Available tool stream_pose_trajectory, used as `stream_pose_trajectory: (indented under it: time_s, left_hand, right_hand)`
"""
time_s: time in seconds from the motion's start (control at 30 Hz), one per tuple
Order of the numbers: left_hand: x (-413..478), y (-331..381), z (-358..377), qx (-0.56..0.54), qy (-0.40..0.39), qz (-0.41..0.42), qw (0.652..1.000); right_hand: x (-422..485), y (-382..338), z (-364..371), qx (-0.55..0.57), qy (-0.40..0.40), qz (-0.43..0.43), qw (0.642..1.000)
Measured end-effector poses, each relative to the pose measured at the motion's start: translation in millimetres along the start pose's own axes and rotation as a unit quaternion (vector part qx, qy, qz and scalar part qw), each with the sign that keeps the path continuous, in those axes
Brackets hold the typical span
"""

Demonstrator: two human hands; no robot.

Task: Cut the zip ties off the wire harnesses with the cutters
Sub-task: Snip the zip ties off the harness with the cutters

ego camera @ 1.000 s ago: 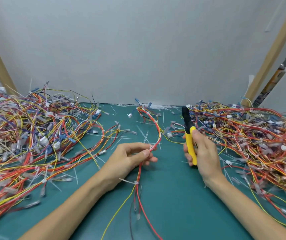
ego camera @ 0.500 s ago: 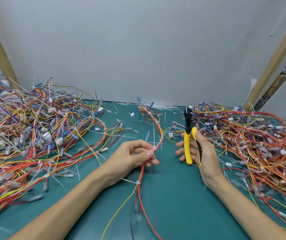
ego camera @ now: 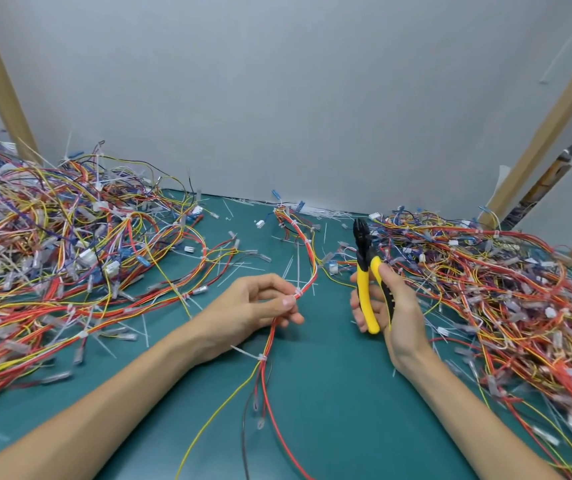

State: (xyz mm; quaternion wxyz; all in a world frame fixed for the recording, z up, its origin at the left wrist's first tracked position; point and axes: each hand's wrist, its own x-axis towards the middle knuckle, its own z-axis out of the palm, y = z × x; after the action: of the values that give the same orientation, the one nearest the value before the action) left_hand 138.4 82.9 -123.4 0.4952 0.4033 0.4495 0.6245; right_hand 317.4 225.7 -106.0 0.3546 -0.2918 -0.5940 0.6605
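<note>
Between two sprawling heaps of coloured wire, on the bare middle of a green mat, a person works on one wire harness, a thin bundle of mostly red and orange strands that runs from the back wall toward the camera. The left hand pinches this bundle between thumb and forefinger, just below a white zip tie that is fastened round the wires; the other fingers are loosely curled beneath. Nearer the wrist, a second zip tie binds the same bundle, its long tail sticking out to the left, and below it the strands fan out across the mat. The right hand grips the cutters, its fingers wrapped round the yellow handles, which stand spread apart. Their black head points up and away, held near the harness on its right and not touching it. Whether the blades are parted is hard to make out. One heap lies to the left and another heap to the right, both still dotted with white ties. Snipped tie scraps lie along the foot of the wall.
</note>
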Motion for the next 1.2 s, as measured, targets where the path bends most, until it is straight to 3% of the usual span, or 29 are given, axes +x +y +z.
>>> stream_pose_trajectory:
  time_s: [0.13,0.3,0.4,0.5,0.7,0.9,1.2]
  left_hand:
    - [-1.6,1.5,-0.2,-0.01,0.004,-0.005,1.0]
    - [-1.0,1.6,-0.1,-0.022,0.005,-0.018,1.0]
    - [-1.4,2.6,0.5,-0.022,0.004,-0.018,1.0]
    - [-2.4,3.4,-0.5,-0.038,0.008,-0.017,0.999]
    - [2.1,-1.3,-3.0,-0.035,-0.01,-0.022,0.999]
    - [2.3,-1.3,-4.0,-0.024,-0.015,-0.022,0.999]
    - [1.6,0.6,-2.7,-0.012,-0.01,-0.029,0.999]
  right_hand:
    - [0.0,-2.3,1.4,0.017,-0.005,-0.008,1.0]
    - [-5.9,-5.5,3.6,0.105,-0.075,0.06,0.99]
    - [-12.0,-1.9,13.5,0.2,-0.137,0.118,0.963]
    - [-14.4,-0.1,19.0,0.275,-0.136,0.167,0.937]
    - [-9.2,2.7,12.2,0.311,-0.088,0.19,0.927]
    - [-8.5,0.3,11.5,0.323,-0.089,0.205,0.92]
    - [-11.5,-1.9,12.9,0.262,-0.132,0.193,0.936]
